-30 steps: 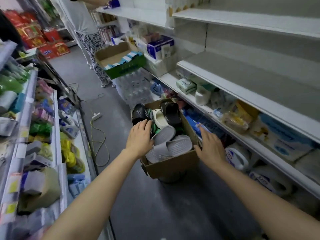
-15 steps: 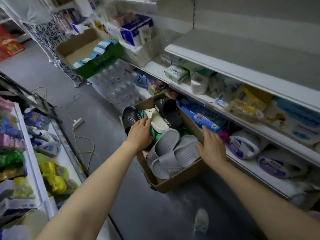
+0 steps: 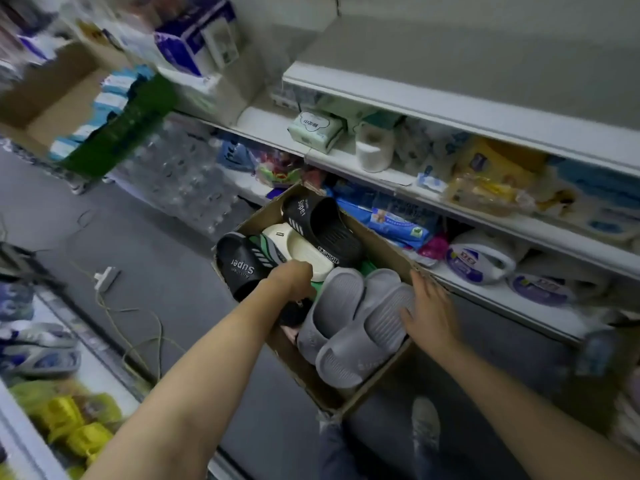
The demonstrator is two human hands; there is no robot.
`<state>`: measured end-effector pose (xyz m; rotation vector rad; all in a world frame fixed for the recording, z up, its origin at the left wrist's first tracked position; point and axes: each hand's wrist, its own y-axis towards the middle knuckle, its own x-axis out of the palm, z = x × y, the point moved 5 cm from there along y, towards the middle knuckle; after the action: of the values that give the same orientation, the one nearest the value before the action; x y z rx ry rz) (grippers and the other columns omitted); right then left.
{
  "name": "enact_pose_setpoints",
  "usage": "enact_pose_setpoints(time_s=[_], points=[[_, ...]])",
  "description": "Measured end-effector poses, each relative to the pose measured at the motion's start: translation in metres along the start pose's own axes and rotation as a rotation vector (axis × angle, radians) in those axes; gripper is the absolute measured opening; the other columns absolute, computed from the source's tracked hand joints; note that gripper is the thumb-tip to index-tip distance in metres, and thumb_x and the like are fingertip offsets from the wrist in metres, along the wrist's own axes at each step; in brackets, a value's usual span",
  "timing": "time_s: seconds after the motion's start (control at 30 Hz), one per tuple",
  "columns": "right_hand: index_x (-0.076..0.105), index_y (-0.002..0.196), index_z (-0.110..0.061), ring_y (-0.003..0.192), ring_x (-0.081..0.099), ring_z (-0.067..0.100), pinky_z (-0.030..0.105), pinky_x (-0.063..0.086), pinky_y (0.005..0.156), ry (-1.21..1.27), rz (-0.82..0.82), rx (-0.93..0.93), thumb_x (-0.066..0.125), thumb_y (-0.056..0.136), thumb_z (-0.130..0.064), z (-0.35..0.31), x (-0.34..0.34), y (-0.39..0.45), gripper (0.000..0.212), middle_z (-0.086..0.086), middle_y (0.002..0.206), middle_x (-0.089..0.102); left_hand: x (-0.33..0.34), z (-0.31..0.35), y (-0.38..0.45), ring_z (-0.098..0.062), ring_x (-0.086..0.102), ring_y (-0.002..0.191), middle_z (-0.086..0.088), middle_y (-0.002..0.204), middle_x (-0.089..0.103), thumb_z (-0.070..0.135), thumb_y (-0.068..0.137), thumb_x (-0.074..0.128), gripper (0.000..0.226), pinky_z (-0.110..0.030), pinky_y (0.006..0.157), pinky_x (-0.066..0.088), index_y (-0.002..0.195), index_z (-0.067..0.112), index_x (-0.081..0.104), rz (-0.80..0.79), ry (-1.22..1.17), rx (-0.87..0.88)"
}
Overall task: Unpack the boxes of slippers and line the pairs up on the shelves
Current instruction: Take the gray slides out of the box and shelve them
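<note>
unpacking step: my left hand (image 3: 294, 278) digs into the box (image 3: 377, 393), grip hidden. right hand (image 3: 427, 310) lies flat on grey slippers (image 3: 349, 327). next: lift that pair to the shelf (image 3: 450, 112).

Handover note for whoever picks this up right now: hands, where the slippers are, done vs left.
Left hand: reaching down into the cardboard box among the slippers; its fingers are hidden, so grip unknown.
Right hand: open, fingers spread against the grey pair at the box's right side.
Also in the box: two black slippers, a cream one, something green underneath.
Done: box is open. No slippers seen on the shelves; the upper shelf looks bare in the part that shows.
Left: lift the pairs out and line them up on the shelves.
</note>
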<state>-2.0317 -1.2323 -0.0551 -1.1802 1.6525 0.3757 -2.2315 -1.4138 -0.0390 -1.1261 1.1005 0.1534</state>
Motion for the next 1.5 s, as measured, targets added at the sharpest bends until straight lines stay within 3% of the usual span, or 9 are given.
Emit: enact_pose_setpoints(time_s=[0.23, 0.43, 0.57, 0.83, 0.97, 1.13, 1.23, 1.37, 1.5], points=[[0.020, 0.153, -0.011, 0.134, 0.039, 0.029, 0.039, 0.038, 0.108, 0.118, 0.015, 0.253, 0.062, 0.091, -0.028, -0.014, 0.043, -0.020, 0.077, 0.012, 0.150, 0.039, 0.087, -0.003, 0.021, -0.024, 0.065, 0.097, -0.009, 0.116, 0.069, 0.033, 0.071, 0.086, 0.060, -0.035, 0.083, 0.056, 0.121, 0.006, 0.066, -0.465, 0.038, 0.073], [0.020, 0.154, -0.013, 0.139, 0.033, 0.028, 0.038, 0.036, 0.110, 0.235, 0.033, 0.357, 0.061, 0.093, -0.030, -0.023, 0.069, -0.049, 0.075, 0.011, 0.154, 0.034, 0.135, -0.007, 0.028, -0.042, 0.045, 0.128, -0.019, 0.144, 0.030, 0.049, 0.063, 0.088, 0.114, -0.053, 0.100, 0.047, 0.147, 0.022, 0.015, -0.273, -0.294, -0.027], [0.023, 0.153, -0.014, 0.138, 0.035, 0.027, 0.037, 0.037, 0.109, 0.228, 0.047, 0.361, 0.061, 0.094, -0.030, -0.021, 0.075, -0.065, 0.072, 0.009, 0.153, 0.037, 0.132, -0.004, 0.022, -0.037, 0.045, 0.123, -0.012, 0.134, 0.034, 0.042, 0.062, 0.090, 0.088, -0.056, 0.099, 0.047, 0.123, 0.020, 0.031, -0.083, -0.394, -0.061], [0.032, 0.149, -0.014, 0.129, 0.043, 0.026, 0.041, 0.044, 0.103, 0.325, 0.074, 0.499, 0.063, 0.091, -0.033, -0.042, 0.102, -0.086, 0.068, 0.007, 0.145, 0.042, 0.135, -0.004, 0.020, -0.035, 0.037, 0.130, -0.013, 0.140, 0.040, 0.039, 0.063, 0.090, 0.101, -0.048, 0.108, 0.037, 0.139, 0.012, 0.030, 0.005, -0.461, -0.017], [0.035, 0.143, -0.015, 0.118, 0.053, 0.028, 0.041, 0.049, 0.097, 0.386, 0.068, 0.607, 0.066, 0.089, -0.033, -0.056, 0.117, -0.083, 0.065, 0.008, 0.145, 0.027, 0.126, -0.008, 0.020, -0.031, 0.038, 0.124, -0.012, 0.130, 0.041, 0.047, 0.057, 0.091, 0.090, -0.044, 0.104, 0.041, 0.123, 0.011, 0.041, 0.032, -0.390, -0.018], [0.050, 0.109, -0.020, 0.102, 0.050, 0.025, 0.038, 0.049, 0.089, 0.347, 0.048, 0.618, 0.063, 0.090, -0.025, -0.050, 0.107, -0.076, 0.023, 0.007, 0.131, 0.032, 0.114, -0.004, 0.016, -0.031, 0.041, 0.116, -0.011, 0.114, 0.049, 0.048, 0.060, 0.087, 0.075, -0.041, 0.096, 0.042, 0.110, 0.012, 0.046, 0.043, -0.299, 0.065], [0.052, 0.091, -0.023, 0.118, 0.038, 0.024, 0.029, 0.039, 0.094, 0.429, 0.058, 0.529, 0.068, 0.087, -0.022, -0.040, 0.099, -0.076, 0.017, 0.003, 0.136, 0.032, 0.110, -0.008, 0.022, -0.033, 0.045, 0.112, -0.013, 0.108, 0.056, 0.046, 0.073, 0.082, 0.060, -0.040, 0.089, 0.044, 0.108, 0.013, 0.047, 0.028, -0.417, 0.093], [0.055, 0.078, -0.026, 0.133, 0.029, 0.017, 0.032, 0.035, 0.100, 0.757, 0.051, 0.449, 0.078, 0.080, -0.020, -0.026, 0.076, -0.073, 0.023, -0.003, 0.146, 0.025, 0.081, -0.008, 0.019, -0.027, 0.062, 0.098, -0.008, 0.104, 0.065, 0.057, 0.086, 0.068, 0.053, -0.051, 0.087, 0.053, 0.111, 0.012, 0.055, 0.025, -0.714, 0.140], [0.058, 0.079, -0.015, 0.103, 0.055, 0.026, 0.032, 0.045, 0.076, 1.273, 0.039, 0.439, 0.076, 0.081, -0.016, -0.008, 0.046, -0.071, 0.018, 0.014, 0.112, 0.054, 0.038, 0.006, 0.009, -0.028, 0.066, 0.096, -0.012, 0.102, 0.070, 0.073, 0.083, 0.057, 0.069, -0.047, 0.080, 0.055, 0.105, 0.008, 0.066, 0.012, -1.082, 0.070]])
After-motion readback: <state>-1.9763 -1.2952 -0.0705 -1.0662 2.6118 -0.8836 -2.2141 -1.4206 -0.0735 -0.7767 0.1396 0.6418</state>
